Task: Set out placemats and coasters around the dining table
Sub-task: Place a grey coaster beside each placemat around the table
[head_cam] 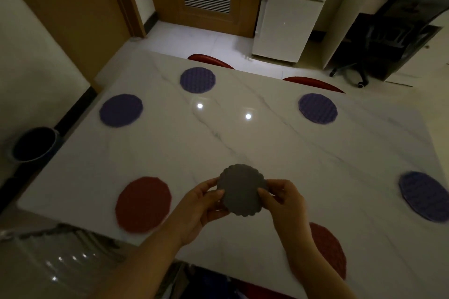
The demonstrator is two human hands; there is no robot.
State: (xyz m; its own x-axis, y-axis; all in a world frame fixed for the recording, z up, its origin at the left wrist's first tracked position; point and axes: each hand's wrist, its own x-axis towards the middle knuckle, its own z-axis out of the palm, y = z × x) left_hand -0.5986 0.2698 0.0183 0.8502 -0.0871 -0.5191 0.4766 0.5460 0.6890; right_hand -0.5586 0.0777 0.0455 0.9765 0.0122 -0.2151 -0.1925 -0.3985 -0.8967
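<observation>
Coaster (241,190): grey, scalloped disc, perhaps silicone, pinched by both hands.

Single head-worn wide-angle view, close above the near table (243,133) edge, angled forward and down.

Six round placemats lie on the dining table (243,143): three across the upper part of the frame at left (121,110), centre-left (197,80) and right (317,108); one at the right edge (424,196); one at lower left (142,204); one at lower right (328,250), partly behind the right forearm. At lower centre, above the tabletop, both hands hold a scalloped coaster (241,189): the left hand (201,204) on its left, the right hand (284,199) on its right.
</observation>
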